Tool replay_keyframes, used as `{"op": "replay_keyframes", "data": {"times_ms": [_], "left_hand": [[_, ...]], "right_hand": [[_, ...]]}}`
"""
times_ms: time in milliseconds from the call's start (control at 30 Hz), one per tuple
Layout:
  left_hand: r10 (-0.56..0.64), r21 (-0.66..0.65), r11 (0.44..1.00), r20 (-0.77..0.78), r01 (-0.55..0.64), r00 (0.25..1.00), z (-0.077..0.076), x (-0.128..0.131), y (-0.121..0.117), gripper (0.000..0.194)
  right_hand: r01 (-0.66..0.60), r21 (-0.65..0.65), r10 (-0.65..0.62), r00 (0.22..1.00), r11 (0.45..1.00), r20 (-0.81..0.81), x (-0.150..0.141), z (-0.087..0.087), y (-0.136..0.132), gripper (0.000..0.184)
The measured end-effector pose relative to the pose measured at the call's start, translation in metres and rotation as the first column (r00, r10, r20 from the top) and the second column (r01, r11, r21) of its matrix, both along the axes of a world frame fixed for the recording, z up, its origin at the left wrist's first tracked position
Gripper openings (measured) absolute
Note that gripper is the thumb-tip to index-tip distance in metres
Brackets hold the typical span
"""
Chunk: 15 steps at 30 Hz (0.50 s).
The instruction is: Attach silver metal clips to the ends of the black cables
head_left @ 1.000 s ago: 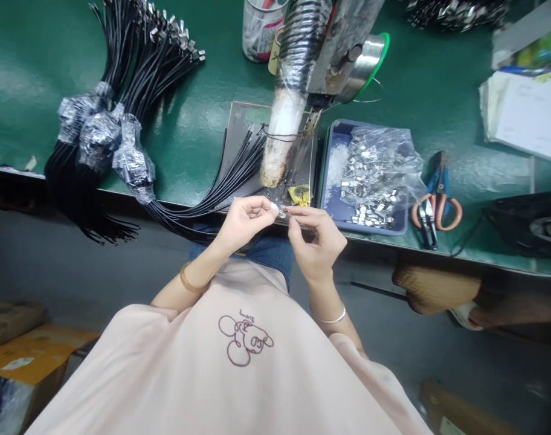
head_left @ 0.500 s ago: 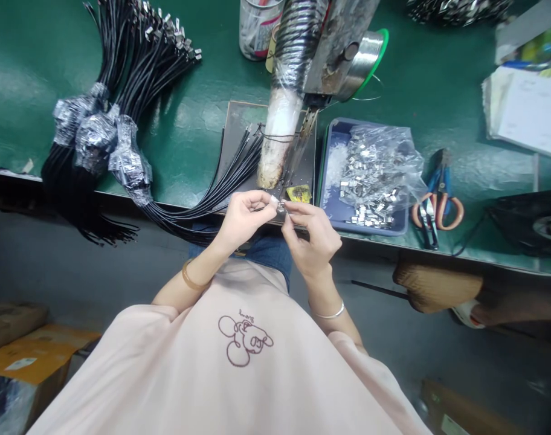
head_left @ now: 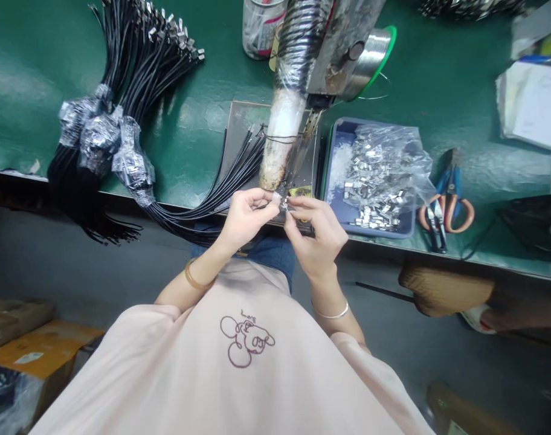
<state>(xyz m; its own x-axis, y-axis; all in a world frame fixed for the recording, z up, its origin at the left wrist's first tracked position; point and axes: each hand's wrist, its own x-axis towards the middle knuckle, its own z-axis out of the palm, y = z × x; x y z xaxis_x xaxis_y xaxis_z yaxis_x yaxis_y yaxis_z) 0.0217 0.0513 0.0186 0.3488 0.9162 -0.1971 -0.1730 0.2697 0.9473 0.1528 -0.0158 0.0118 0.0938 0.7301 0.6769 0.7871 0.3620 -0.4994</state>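
My left hand [head_left: 249, 219] is closed in a pinch; a short dark length, apparently a black cable, shows between its thumb and fingers. Facing it, my right hand [head_left: 319, 235] pinches a small shiny metal connector [head_left: 284, 204] right at the left fingertips. Whether cable and connector touch is too small to tell. Just beyond the fingers is a soldering fixture with a white, scorched-tipped tube [head_left: 282, 130] wrapped in foil higher up. A bundle of black cables [head_left: 198, 208] fans onto the dark board [head_left: 239, 115] beside my left hand.
A blue tray [head_left: 409, 232] holds loose metal connectors and a plastic bag. Pliers [head_left: 450, 181] and orange-handled snips [head_left: 435, 223] lie right of it. A solder wire spool [head_left: 370, 60] sits behind. Wrapped cable bundles [head_left: 98, 142] lie left. A person's foot [head_left: 477, 317] shows lower right.
Both hands keep their pinch at nearly the same spot; the right hand has shifted slightly right. The whole view has drifted a little, with bench items appearing farther right.
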Motion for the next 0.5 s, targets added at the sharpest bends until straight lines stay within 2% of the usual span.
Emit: {"op": "replay_keyframes", "data": {"times_ms": [500], "left_hand": [[-0.025,0.048,0.998,-0.064,0.028,0.998,0.0003,-0.0023,0.0003,0.026]], "right_hand": [[-0.005,-0.007,0.005,0.998,1.0,0.061,0.0008,0.0003,0.0,0.016]]}}
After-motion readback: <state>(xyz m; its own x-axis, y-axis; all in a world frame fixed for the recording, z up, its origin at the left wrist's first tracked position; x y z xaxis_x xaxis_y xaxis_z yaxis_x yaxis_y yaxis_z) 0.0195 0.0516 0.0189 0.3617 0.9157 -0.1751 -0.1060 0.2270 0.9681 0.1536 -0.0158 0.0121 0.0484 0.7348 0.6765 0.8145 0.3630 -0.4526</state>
